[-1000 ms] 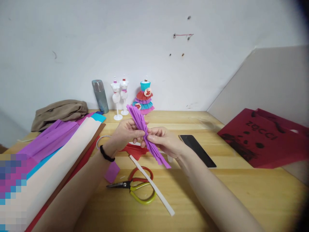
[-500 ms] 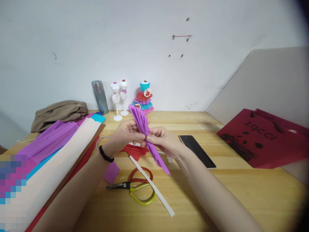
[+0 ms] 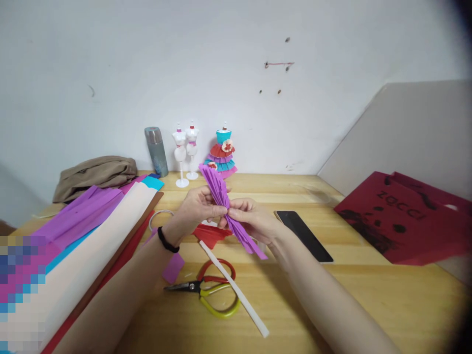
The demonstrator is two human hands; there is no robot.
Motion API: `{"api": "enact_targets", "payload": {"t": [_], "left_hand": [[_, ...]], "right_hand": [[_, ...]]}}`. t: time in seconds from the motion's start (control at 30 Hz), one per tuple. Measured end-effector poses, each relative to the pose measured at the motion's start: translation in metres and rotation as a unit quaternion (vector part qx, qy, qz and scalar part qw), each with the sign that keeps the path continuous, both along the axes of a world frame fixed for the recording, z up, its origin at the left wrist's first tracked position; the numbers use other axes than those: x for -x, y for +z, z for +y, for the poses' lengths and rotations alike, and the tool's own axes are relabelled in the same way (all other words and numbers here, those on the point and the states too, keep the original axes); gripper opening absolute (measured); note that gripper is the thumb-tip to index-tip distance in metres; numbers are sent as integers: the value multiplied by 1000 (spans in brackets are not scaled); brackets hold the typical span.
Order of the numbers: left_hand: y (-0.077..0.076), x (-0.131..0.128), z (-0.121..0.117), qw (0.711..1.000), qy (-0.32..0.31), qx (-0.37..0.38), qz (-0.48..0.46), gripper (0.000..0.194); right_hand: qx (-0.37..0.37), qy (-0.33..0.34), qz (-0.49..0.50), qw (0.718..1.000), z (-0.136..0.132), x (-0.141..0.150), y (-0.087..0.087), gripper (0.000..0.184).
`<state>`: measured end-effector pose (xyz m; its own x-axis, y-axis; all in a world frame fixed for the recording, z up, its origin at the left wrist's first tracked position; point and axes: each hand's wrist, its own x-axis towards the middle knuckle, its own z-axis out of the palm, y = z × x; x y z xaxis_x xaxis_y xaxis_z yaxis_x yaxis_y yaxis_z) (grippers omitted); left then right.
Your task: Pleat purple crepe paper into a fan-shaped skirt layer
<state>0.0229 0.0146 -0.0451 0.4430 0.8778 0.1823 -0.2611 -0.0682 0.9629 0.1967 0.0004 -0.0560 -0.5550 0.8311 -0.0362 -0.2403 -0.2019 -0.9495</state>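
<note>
over the last half second the lower end of the pleated purple paper (image 3: 220, 194) has lifted slightly while its waist stays pinched, so the folds remain gathered. the left hand (image 3: 199, 206) at nine o'clock and right hand (image 3: 250, 216) at three both grip that middle, thumbs against curled fingers. the paper slants from eleven to five o'clock, with scissors (image 3: 193, 286) near six.

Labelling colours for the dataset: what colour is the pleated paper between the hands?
Purple; the pleated paper shows best in the head view, the only one.
</note>
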Motion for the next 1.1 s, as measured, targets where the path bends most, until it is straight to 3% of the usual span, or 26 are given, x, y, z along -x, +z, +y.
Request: {"api": "enact_targets", "payload": {"t": [0.1, 0.2, 0.27, 0.33, 0.4, 0.47, 0.57, 0.73, 0.83, 0.93, 1.0, 1.1], "left_hand": [[2, -3, -1, 1000, 29, -8, 9, 52], [4, -2, -2, 1000, 19, -11, 13, 52], [5, -1, -1, 1000, 11, -18, 4, 55], [4, 0, 0, 999, 19, -31, -6, 55], [3, 0, 2, 998, 32, -48, -3, 48], [3, 0, 4, 997, 46, -62, 17, 38], [5, 2, 7, 994, 61, -63, 61, 29], [14, 8, 6, 992, 56, -45, 106, 16], [14, 10, 7, 992, 56, -44, 105, 18], [10, 16, 14, 993, 73, -44, 82, 18], [8, 21, 19, 994, 80, -49, 48, 18], [9, 27, 22, 995, 69, -70, 11, 20]], "right_hand": [[4, -15, -1, 1000, 2, 0, -1, 35], [-17, -47, -14, 999, 3, 2, -1, 35], [-64, -90, -27, 993, 2, 4, 1, 32], [-156, -155, -66, 973, 1, 5, 3, 27], [-273, -235, -142, 922, 0, 3, 6, 19], [-372, -303, -226, 848, -1, 1, 8, 14], [-467, -341, -305, 757, -1, -4, 8, 15], [-537, -338, -355, 687, 4, -8, 4, 18], [-549, -335, -366, 673, 8, -10, 2, 19], [-547, -328, -361, 680, 9, -11, 1, 18], [-533, -321, -342, 704, 9, -11, 1, 16], [-484, -290, -296, 770, 7, -10, 3, 13]]}}
